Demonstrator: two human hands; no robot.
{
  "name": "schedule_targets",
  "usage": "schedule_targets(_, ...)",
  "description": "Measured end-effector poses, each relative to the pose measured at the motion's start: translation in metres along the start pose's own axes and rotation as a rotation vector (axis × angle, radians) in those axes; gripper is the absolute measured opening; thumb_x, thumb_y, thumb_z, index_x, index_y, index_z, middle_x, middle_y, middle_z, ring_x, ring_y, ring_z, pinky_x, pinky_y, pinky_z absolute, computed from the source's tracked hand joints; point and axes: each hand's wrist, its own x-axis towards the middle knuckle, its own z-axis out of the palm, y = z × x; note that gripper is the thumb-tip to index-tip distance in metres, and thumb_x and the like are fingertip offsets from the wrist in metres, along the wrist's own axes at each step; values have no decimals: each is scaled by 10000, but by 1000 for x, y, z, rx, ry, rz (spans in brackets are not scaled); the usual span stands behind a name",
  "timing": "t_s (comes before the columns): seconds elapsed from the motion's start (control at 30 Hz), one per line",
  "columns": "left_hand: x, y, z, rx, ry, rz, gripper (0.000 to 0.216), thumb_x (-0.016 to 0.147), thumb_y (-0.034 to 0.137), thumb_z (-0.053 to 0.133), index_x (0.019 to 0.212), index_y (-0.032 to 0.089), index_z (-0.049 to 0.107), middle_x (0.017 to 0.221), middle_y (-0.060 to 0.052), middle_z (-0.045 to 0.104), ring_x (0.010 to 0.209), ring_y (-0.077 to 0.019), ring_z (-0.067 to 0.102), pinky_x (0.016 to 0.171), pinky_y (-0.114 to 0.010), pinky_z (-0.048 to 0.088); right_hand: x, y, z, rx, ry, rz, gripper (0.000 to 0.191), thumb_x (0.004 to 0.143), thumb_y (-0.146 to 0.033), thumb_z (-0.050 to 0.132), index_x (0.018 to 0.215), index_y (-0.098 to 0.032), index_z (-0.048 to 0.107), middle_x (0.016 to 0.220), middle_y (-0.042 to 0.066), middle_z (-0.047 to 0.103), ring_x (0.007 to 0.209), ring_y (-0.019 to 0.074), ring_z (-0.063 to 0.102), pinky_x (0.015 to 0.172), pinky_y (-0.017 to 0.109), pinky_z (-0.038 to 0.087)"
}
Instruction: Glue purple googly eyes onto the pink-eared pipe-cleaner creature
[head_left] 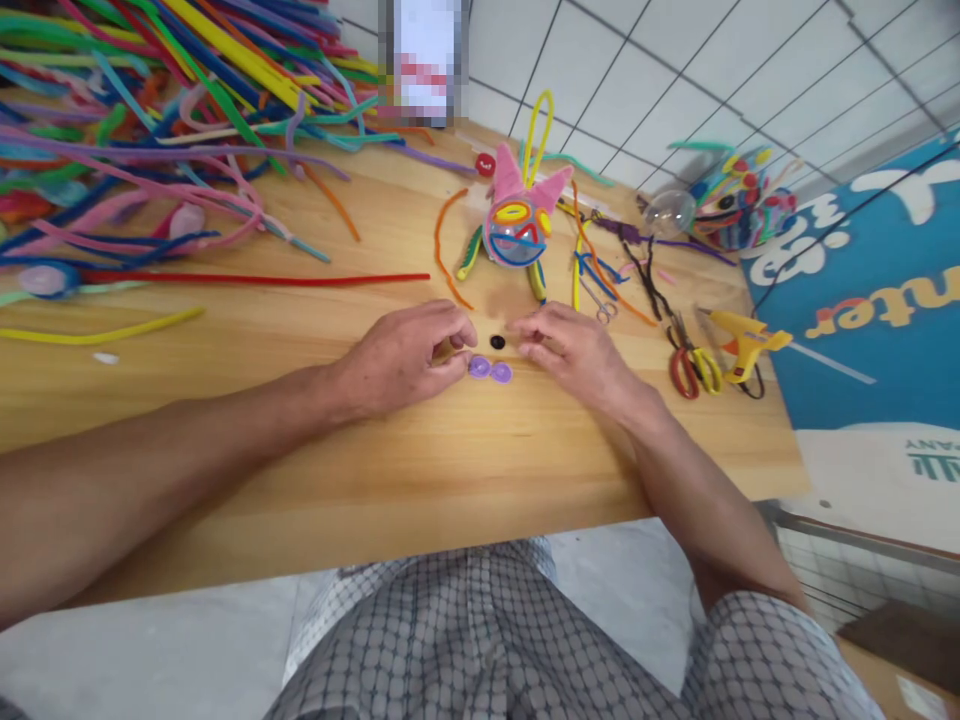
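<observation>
Two small purple coiled pipe-cleaner discs [502,373] lie side by side on the wooden table, between my hands. Just behind them is a small round black piece [497,342], lying flat. My left hand [405,355] rests at their left, fingers curved and thumb apart from them; its thumb tip is at the edge of the left disc, and whether it touches I cannot tell. On the other side, my right hand [574,350] hovers with its fingers loosely parted and holds nothing. Behind stands a clear ball figure [517,228] with pink ears, a yellow loop and a pipe-cleaner face.
A big heap of coloured pipe cleaners [150,130] covers the back left, with a long red one [262,278] in front. Scissors [694,372] and a yellow glue gun [746,345] lie right. A blurred screen [424,60] stands behind; another decorated ball [742,200] sits back right.
</observation>
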Motion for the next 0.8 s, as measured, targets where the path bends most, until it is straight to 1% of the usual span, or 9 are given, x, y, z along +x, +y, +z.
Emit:
schedule_targets(0.07,0,-2,1,29,-23,34,136,963,200,623,1074,189,700,1023,-68,745,850,-188,687,766,-310,524,3,2,4,-11,-62,-42,215,1066,-252,649,1237,-258,778,1122,80,776,1012,238,722,923,387,584)
schedule_targets(0.13,1,-3,2,66,-44,79,187,953,201,642,1125,190,715,1063,-78,745,960,-220,703,856,-339,548,6,3,7,-16,-99,-68,228,1077,-262,640,1264,-250,769,1142,92,758,1040,246,720,925,389,583)
schedule_targets(0.2,1,-5,4,102,-58,121,221,944,206,661,1156,193,723,1090,-84,743,1027,-241,700,928,-367,554,10,4,10,-22,-130,-80,223,1075,-245,633,1254,-248,767,1141,91,744,1044,247,718,924,386,578)
schedule_targets(0.27,1,-5,5,130,-63,142,238,952,201,659,1180,182,727,1115,-96,740,1051,-250,693,961,-385,553,13,4,11,-32,-148,-81,208,1067,-219,626,1216,-247,767,1123,85,739,1034,244,714,917,379,573)
schedule_targets(0.37,1,-5,7,160,-59,165,224,970,211,652,1171,167,742,1107,-103,732,1050,-256,690,972,-398,548,16,6,10,-25,-142,-77,156,1055,-209,633,1141,-229,762,1080,78,740,988,236,709,886,370,569)
schedule_targets(0.43,1,-6,8,173,-61,170,201,975,229,658,1146,184,753,1092,-93,729,1050,-257,690,973,-398,539,15,5,8,-8,-122,-75,117,1047,-208,650,1099,-223,754,1051,69,745,945,225,706,865,366,570)
schedule_targets(0.57,1,-8,9,182,-85,151,214,961,222,670,1161,210,746,1123,-85,735,1074,-256,685,983,-390,522,8,-8,3,47,-39,-72,50,1043,-256,717,1079,-239,747,1011,46,752,889,206,702,838,354,575)
schedule_targets(0.63,1,-8,9,187,-90,149,214,954,215,671,1157,209,739,1122,-88,734,1069,-259,683,978,-394,523,5,-18,3,67,-22,-103,66,1051,-283,732,1099,-241,748,1009,48,748,909,207,711,844,352,581)
schedule_targets(0.8,2,-6,9,242,-105,125,180,962,259,668,1116,193,736,1116,-108,723,1064,-285,675,962,-431,543,2,-33,14,43,-54,-174,97,1072,-259,697,1147,-234,754,1038,71,747,974,218,728,881,366,592)
